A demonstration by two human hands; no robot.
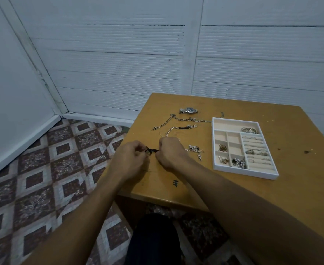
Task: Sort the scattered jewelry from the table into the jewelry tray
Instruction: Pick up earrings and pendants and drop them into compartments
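Item in hand: dark cord piece [152, 150], pinched between your left hand [132, 159] and right hand [169, 152], likely to straighten it for the jewelry tray [232, 170].

We hold a small black cord piece [153, 150] between left hand [132, 159] and right hand [169, 152]; silver link chains [191, 119] lie left of the partly filled white compartmented tray [245, 173]

Wooden table [272, 188]: white tray [222, 169], watch [188, 110], chains [176, 121]
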